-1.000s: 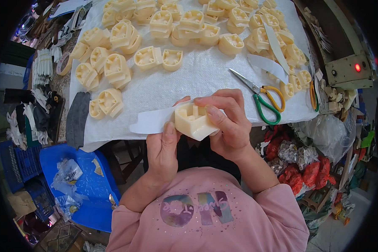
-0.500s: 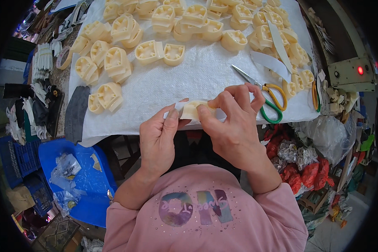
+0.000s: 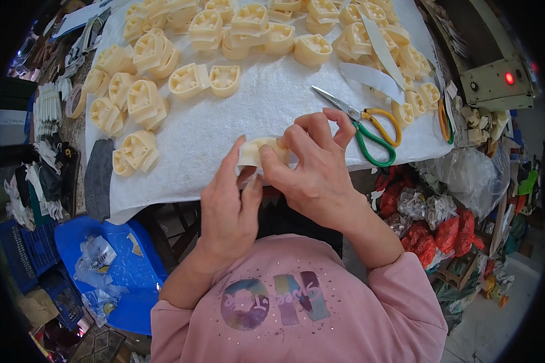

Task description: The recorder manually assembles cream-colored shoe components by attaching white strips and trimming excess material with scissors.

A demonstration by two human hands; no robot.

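Note:
Both my hands hold one cream plastic part (image 3: 255, 151) at the near edge of the white-covered table (image 3: 272, 109). My left hand (image 3: 230, 206) grips it from below with the index finger raised along its left side. My right hand (image 3: 312, 163) pinches it from the right and covers most of it. A white strip is wrapped on the part. Scissors (image 3: 363, 124) with green and yellow handles lie just right of my right hand.
Several cream plastic parts (image 3: 188, 78) lie spread over the far half of the cloth. White strips (image 3: 369, 75) rest at the right. A grey machine with a red light (image 3: 496, 81) stands far right. A blue bin (image 3: 112, 266) sits below left; bags (image 3: 442, 206) lie at the right.
The wide white strip that hung out to the left of the part is now wound close around it. Both hands have closed in tighter on the part.

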